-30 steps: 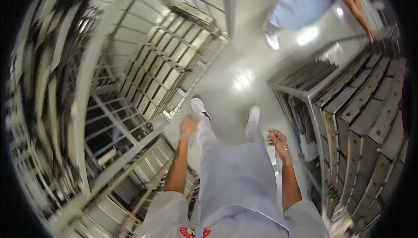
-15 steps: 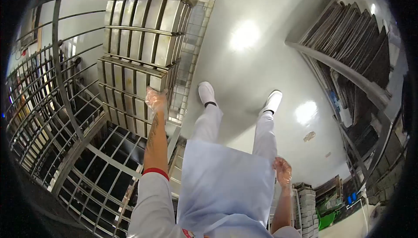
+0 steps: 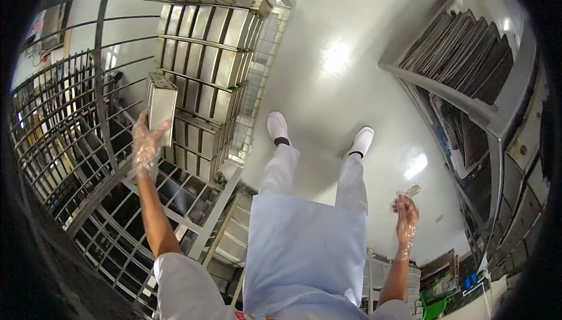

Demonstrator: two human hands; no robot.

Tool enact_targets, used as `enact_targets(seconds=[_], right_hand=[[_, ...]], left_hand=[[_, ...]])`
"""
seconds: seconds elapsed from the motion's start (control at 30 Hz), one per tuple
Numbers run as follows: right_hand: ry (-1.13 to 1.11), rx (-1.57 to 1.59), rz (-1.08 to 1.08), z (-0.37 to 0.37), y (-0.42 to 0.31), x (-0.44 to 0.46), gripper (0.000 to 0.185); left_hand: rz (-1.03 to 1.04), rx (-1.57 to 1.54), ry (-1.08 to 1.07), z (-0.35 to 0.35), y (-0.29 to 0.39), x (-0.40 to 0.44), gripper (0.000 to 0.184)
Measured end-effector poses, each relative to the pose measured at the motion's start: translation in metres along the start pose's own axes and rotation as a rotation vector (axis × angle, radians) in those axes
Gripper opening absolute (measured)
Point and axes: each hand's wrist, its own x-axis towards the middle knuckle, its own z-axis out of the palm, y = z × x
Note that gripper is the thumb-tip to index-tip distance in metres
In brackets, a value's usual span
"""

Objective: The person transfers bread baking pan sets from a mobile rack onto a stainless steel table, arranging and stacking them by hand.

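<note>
My left hand [image 3: 147, 144], in a clear plastic glove, is closed around the lower end of a long silvery metal loaf pan [image 3: 162, 104]. This pan has holes along its narrow top side and is held at the left of the stacked pans. Strapped rows of similar loaf pans [image 3: 202, 56] fill the metal rack beside it. Out to the right, over the floor, hangs my right hand [image 3: 405, 217], also in a clear glove. Its fingers are loosely bent and apart, with nothing seen in them.
Metal bars of a rack [image 3: 100, 86] run along the left side. Below the pans lies a dark wire-grid shelf [image 3: 126, 232]. At the right, a frame holds many dark upright trays [image 3: 451, 50]. Several pale debris pieces lie on the glossy grey floor [image 3: 328, 115].
My left hand has moved left, bringing a loaf pan away from the stack. My right hand has moved outward to the right and slightly up in view. The view has shifted a little.
</note>
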Motion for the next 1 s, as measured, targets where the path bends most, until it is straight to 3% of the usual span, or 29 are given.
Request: enact_targets(seconds=[0.07, 0.13, 0.17, 0.2, 0.27, 0.3, 0.4, 0.5, 0.6, 0.7, 0.8, 0.87, 0.9, 0.93, 1.0], right_hand=[[-0.082, -0.209, -0.225, 0.018, -0.053, 0.005, 0.031], [-0.169, -0.38, -0.486, 0.041, -0.12, 0.003, 0.035], [-0.212, -0.443, -0.627, 0.051, -0.158, -0.004, 0.041], [-0.304, -0.41, -0.746, 0.063, -0.197, -0.013, 0.047], [-0.52, -0.399, -1.008, 0.084, -0.255, -0.028, 0.065], [-0.645, -0.419, -1.159, 0.092, -0.273, -0.032, 0.076], [-0.845, -0.592, -1.09, 0.113, -0.303, -0.051, 0.095], [-0.811, -0.899, -1.07, 0.122, -0.295, -0.043, 0.101], [-0.518, -1.305, -1.044, 0.117, -0.236, -0.024, 0.097], [-0.382, -1.292, -0.927, 0.096, -0.207, -0.011, 0.093], [-0.549, -1.14, -0.59, 0.073, -0.178, 0.035, 0.094], [-0.478, -0.948, -0.419, 0.055, -0.147, 0.05, 0.101], [-0.43, -0.856, -0.383, 0.047, -0.121, 0.054, 0.103], [-0.349, -0.756, -0.361, 0.045, -0.099, 0.053, 0.102], [-0.22, -0.574, -0.206, 0.045, -0.056, 0.042, 0.103]], left_hand=[[-0.068, -0.16, -0.165, -0.029, 0.06, -0.051, 0.083], [0.148, 0.013, -0.26, -0.034, 0.105, -0.1, 0.086], [0.21, -0.079, -0.318, -0.025, 0.124, -0.121, 0.098], [0.245, 0.057, -0.326, -0.015, 0.115, -0.135, 0.107], [0.475, 0.215, -0.398, 0.008, 0.14, -0.159, 0.102], [0.459, 0.204, -0.518, 0.018, 0.157, -0.168, 0.096], [0.699, 0.166, -0.657, 0.087, 0.148, -0.166, 0.083], [0.808, 0.091, -0.834, 0.15, 0.16, -0.166, 0.078], [0.881, -0.003, -1.031, 0.202, 0.171, -0.171, 0.073], [0.859, -0.107, -1.104, 0.23, 0.172, -0.181, 0.068], [0.629, -0.123, -0.759, 0.228, 0.134, -0.164, 0.067], [0.426, -0.097, -0.619, 0.215, 0.09, -0.121, 0.069], [0.359, -0.065, -0.427, 0.208, 0.054, -0.094, 0.065], [0.147, -0.047, -0.376, 0.159, 0.065, -0.088, 0.064], [0.092, 0.12, -0.142, 0.187, -0.102, -0.041, 0.076]])
